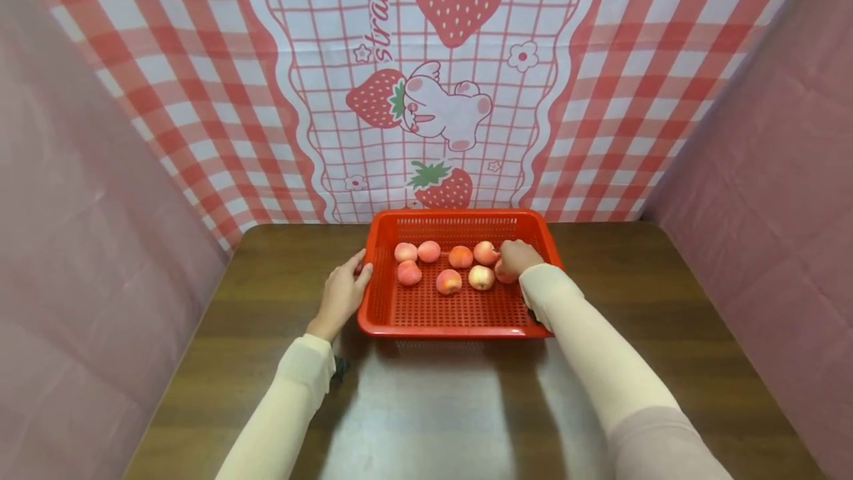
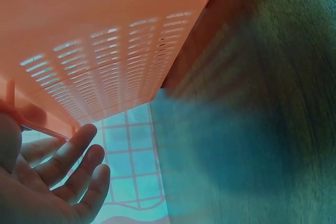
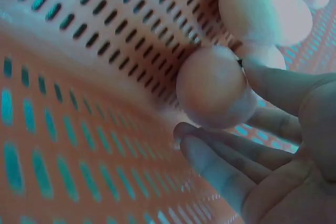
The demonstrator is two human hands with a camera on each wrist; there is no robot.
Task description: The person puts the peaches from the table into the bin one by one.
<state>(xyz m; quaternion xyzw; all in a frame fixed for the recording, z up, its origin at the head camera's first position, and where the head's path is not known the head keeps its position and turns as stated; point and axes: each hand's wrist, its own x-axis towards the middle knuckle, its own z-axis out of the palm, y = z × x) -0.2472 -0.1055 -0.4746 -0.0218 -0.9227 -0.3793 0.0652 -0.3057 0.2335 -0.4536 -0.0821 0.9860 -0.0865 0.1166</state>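
A red plastic basket (image 1: 460,332) with slotted walls stands on the table, several red-and-yellow peaches (image 1: 449,281) lying spread over its floor. My left hand (image 1: 343,293) is at the basket's left rim; in the left wrist view its thumb lies against the lip and the other fingers (image 2: 81,177) spread loosely below and outside it. Inside the basket's right side, my right hand (image 1: 521,256) grips a peach (image 3: 210,87), thumb against one side and fingers curved round the other. Beside that one sits another peach (image 1: 486,252), and a paler, yellowish peach (image 1: 481,278) lies just left.
The brown wooden table (image 1: 626,302) extends to both sides of the basket and toward me. Behind the basket rises a red-and-white checked cloth (image 1: 640,58) with strawberry prints. Pink cloth walls (image 1: 87,243) close in the left and right sides.
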